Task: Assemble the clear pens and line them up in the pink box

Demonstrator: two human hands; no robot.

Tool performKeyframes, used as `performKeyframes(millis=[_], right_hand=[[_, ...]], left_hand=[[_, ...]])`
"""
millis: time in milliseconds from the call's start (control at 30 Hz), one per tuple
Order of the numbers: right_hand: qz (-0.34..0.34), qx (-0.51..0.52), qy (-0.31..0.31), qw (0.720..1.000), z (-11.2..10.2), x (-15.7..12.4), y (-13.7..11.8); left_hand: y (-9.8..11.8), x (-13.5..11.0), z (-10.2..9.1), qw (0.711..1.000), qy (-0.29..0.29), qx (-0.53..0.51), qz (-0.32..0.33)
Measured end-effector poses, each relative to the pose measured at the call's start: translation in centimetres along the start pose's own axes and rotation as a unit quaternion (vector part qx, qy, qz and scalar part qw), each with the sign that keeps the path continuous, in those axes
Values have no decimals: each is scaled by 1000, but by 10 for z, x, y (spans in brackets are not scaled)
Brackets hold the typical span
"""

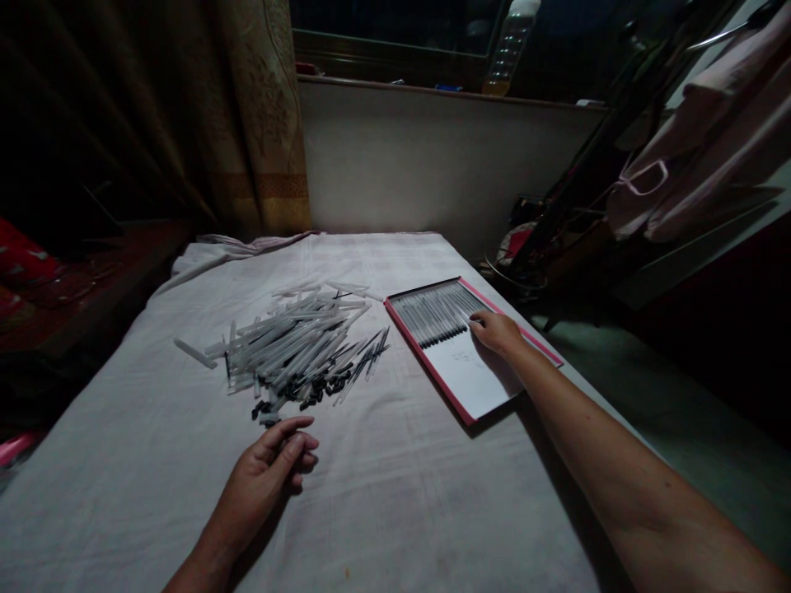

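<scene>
My right hand (498, 331) is over a shallow red-edged box (432, 375), its fingers pinched at the right end of a row of clear pens (442, 313) with black tips. A pale pen end shows at those fingertips; the rest of it is hidden. White lining (473, 375) covers the near part of the box. My left hand (275, 461) hovers low over the bed, holding nothing, with its fingers loosely apart. Just beyond it lies a loose heap of clear pen barrels (290, 333), thin dark-tipped refills (367, 358) and small black caps (315, 391).
A pale sheet (383, 511) covers the surface under everything. Behind it are a patterned curtain (259, 107) and a window sill with a plastic bottle (510, 49). Pinkish cloth (698, 140) hangs at the right, and a dark red table (117, 272) stands at the left.
</scene>
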State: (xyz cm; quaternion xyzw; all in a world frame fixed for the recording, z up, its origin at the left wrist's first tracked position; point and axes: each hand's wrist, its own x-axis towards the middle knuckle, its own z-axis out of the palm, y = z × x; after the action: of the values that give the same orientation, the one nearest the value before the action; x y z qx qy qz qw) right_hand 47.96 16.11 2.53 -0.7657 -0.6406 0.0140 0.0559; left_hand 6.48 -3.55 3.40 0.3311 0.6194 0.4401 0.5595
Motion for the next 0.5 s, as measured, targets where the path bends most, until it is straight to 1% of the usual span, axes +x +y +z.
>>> performKeyframes(millis=[300, 400, 500], right_hand=[[-4, 25, 2, 1000, 3, -1, 0], [2, 29, 1, 1000, -1, -5, -1], [5, 34, 2, 999, -9, -9, -4]], left_hand=[[0, 1, -1, 1000, -4, 4, 7], [0, 1, -1, 1000, -5, 0, 8], [-1, 1, -1, 1000, -10, -2, 9]])
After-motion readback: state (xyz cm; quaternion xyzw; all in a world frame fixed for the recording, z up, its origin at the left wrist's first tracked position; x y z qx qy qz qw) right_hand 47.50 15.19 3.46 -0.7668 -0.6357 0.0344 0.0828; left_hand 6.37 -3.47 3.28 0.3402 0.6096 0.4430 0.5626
